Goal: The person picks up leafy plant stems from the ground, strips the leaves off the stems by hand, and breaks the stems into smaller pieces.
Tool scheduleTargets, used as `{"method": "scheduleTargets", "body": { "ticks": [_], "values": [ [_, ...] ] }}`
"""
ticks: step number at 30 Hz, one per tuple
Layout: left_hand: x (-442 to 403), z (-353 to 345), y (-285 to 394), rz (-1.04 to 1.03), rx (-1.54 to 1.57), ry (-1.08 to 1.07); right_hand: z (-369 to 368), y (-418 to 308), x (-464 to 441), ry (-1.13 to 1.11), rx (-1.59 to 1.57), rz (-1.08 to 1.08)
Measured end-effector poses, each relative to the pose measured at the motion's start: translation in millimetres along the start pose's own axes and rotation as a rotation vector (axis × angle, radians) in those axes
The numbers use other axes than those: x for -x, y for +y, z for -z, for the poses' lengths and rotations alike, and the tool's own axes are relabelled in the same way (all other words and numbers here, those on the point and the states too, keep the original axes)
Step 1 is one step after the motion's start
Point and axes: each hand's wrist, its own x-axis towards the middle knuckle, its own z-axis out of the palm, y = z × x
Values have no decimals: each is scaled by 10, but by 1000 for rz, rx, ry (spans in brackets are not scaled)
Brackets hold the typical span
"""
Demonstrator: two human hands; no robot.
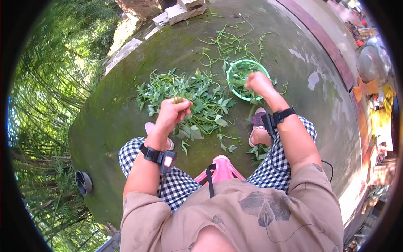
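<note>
My left hand [171,112] is closed, with short green leafy stems [178,100] poking out between the fingers. It is held above the left part of a heap of leafy green vines [197,94] on the ground. My right hand [259,84] is curled into a closed grip over the near right rim of a round light-green plastic basket [231,87]. Leaves and stems lie inside this basket. What the right fingers hold, if anything, is blurred and hidden from view.
Long bare vine stems [228,41] are strewn behind the basket. I sit on a pink plastic stool [222,164]. A few leaves lie near my right foot [259,135]. Stone blocks [182,14] edge the mossy concrete, and a dark pot [83,183] lies at the left.
</note>
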Motion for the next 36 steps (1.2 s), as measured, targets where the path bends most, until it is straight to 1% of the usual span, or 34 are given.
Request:
{"method": "scheduleTargets", "body": {
  "ticks": [1,2,3,4,7,9,12,14,15,16,17,18,19,21,23,24,25,27,29,30,31,33,36],
  "values": [
    [-14,-12,29,-8,15,62,-25,-25,118,-117,140,87],
    [-47,-30,31,-28,50,64,-65,-86,228,-261,209,23],
    [-71,228,2,-28,34,39,-300,-414,302,-421,278,-57],
    [-54,230,-2,-22,62,22,-451,-451,342,-398,229,-40],
    [-112,200,-76,-7,143,-56,-470,-489,6,-70,-468,-97],
    [-103,172,-132,17,198,-98,-282,-628,-171,194,-797,-58],
    [-132,86,-149,50,329,-142,-249,-775,-199,52,-706,15],
    [-170,73,-199,19,388,-143,-339,-986,58,-370,-617,110],
    [-175,70,-221,3,418,-144,-456,-1082,252,-520,-608,181],
    [-170,67,-219,-19,448,-124,-587,-1152,451,-645,-646,208],
    [-170,78,-227,-32,483,-118,-689,-1199,611,-745,-589,254],
    [-170,105,-248,-45,516,-113,-827,-1169,699,-848,-586,250],
    [-160,127,-252,-58,549,-109,-853,-1157,812,-858,-622,227],
    [-92,139,-251,-59,630,-128,-848,-1141,982,-774,-819,211],
    [-1,113,-231,-61,725,-115,-566,-1098,1108,-733,-586,249],
    [11,139,-256,-71,720,-77,-378,-1055,1210,-708,-473,258],
    [30,165,-270,-71,724,-29,-222,-980,1320,-701,-432,270],
    [63,229,-299,-52,592,130,245,-878,1701,-581,-455,257],
    [122,267,-315,-53,481,219,666,-646,2056,-426,-540,236],
    [167,246,-302,-86,375,215,942,-536,2283,-357,-590,164],
    [218,205,-269,-119,269,201,1110,-250,2417,-282,-632,149],
    [309,90,-234,-51,125,207,1409,196,2835,-95,-687,77],
    [182,78,-440,-4,-102,155,1535,968,3419,186,-620,-117]
  ]
}}
